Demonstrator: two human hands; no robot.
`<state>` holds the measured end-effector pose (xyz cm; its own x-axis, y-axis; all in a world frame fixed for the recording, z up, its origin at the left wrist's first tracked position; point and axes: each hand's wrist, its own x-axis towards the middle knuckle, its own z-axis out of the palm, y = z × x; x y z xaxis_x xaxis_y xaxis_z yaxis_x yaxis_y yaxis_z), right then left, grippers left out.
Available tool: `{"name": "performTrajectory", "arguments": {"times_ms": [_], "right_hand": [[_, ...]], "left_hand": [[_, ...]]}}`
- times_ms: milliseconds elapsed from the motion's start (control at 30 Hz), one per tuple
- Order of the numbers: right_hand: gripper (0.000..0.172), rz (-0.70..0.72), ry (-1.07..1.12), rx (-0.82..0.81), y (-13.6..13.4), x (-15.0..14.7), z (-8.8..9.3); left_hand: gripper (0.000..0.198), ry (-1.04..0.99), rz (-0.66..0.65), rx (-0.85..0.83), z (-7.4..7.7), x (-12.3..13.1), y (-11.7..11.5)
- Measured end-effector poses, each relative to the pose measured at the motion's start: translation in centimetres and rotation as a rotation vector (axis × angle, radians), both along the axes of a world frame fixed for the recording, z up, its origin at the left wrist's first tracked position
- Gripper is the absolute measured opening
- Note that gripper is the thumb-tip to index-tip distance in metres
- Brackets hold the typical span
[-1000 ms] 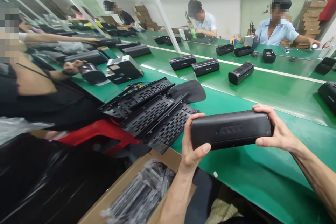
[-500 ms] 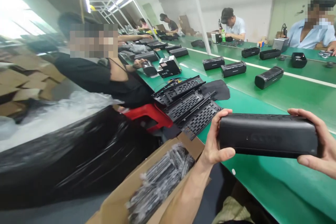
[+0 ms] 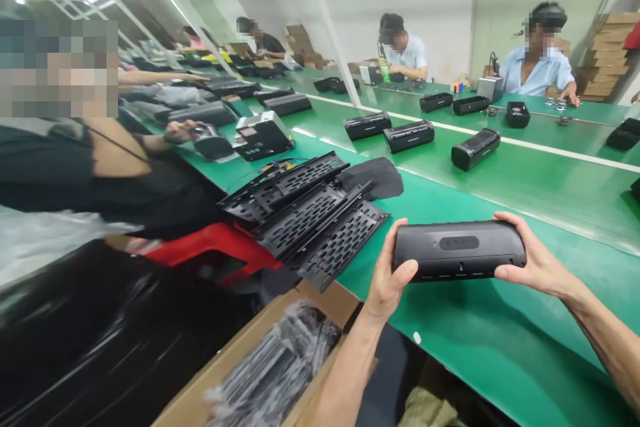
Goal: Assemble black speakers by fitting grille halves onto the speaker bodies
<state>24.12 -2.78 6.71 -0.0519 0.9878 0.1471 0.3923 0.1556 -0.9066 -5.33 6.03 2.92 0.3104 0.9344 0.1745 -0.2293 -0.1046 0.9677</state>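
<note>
A black speaker housing (image 3: 460, 255), long with rounded edges, is held level above the green bench (image 3: 505, 340). A dark oval panel shows on the side facing me, with small slots along its lower edge. My left hand (image 3: 387, 277) grips its left end, thumb on the near face and fingers behind. At the other end my right hand (image 3: 530, 257) holds on in the same way. To the left of my left hand lie several black perforated grille panels (image 3: 345, 240), partly overlapping, beside a dark flat sheet (image 3: 375, 177).
A cardboard box (image 3: 240, 347) of plastic-wrapped parts stands below the bench edge at left. Several black housings (image 3: 410, 135) sit along the bench. A co-worker in dark clothing (image 3: 60, 167) is close at left, near a red stool (image 3: 215, 247). Other people work across the bench.
The view has swung right. Both hands have moved the housing farther from me and tilted it, so its oval panel and lower slots now show more clearly.
</note>
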Motion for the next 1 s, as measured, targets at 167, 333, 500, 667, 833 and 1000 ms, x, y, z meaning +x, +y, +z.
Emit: {"name": "performTrajectory", "arguments": {"times_ms": [167,333,500,667,833,1000], "right_hand": [[0.080,-0.075,0.033,0.030,-0.4,-0.5,-0.2],[0.078,-0.090,0.003,-0.003,0.2,1.4,-1.5],[0.074,-0.110,-0.023,-0.011,0.5,2.2,-2.3],[0.095,0.013,-0.016,-0.171,0.6,2.5,-1.9],[0.092,-0.047,0.031,-0.153,-0.3,1.9,-1.4],[0.082,-0.151,0.016,-0.154,-1.7,2.9,-3.3]], "left_hand": [[0.089,0.002,0.048,0.007,-0.2,0.2,0.2],[0.116,0.048,-0.111,0.037,-1.2,0.5,0.3],[0.106,0.026,0.001,0.041,-1.6,1.4,0.4],[0.082,-0.056,-0.047,-0.265,-1.1,2.1,1.9],[0.102,-0.101,-0.221,-0.270,-0.3,0.9,2.9],[0.111,0.033,-0.139,-0.189,-0.1,2.8,2.0]]}}
